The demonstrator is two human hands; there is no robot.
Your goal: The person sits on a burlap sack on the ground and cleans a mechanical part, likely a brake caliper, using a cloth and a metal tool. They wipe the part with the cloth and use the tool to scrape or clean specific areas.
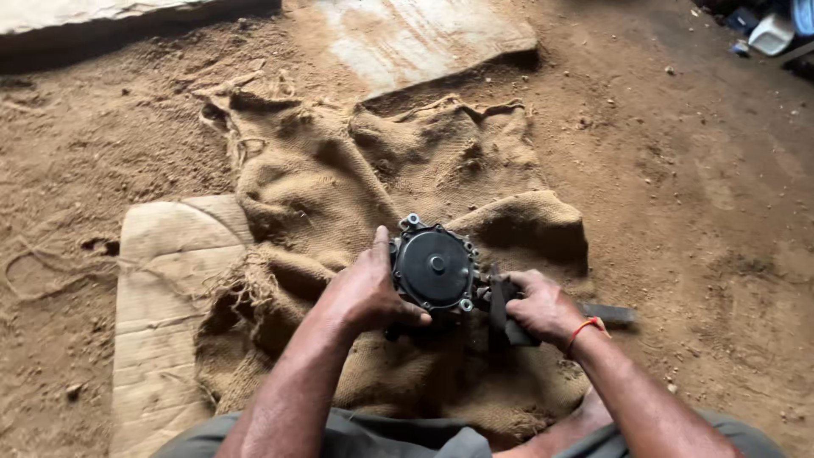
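Burlap sack (pixel 356 187) mid-floor: left hand (pixel 366 293) grips round black casting (pixel 434 269); right hand (pixel 543 307) seemingly clenches tool (pixel 502 315).

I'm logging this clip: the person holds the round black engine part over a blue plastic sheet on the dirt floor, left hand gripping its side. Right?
Not quite. The head view shows the round black part over brown burlap sacking, not blue plastic. The left hand does grip its side.

Round metal part (pixel 435 269) on sacking (pixel 356 187); cardboard (pixel 161 322) to its left.
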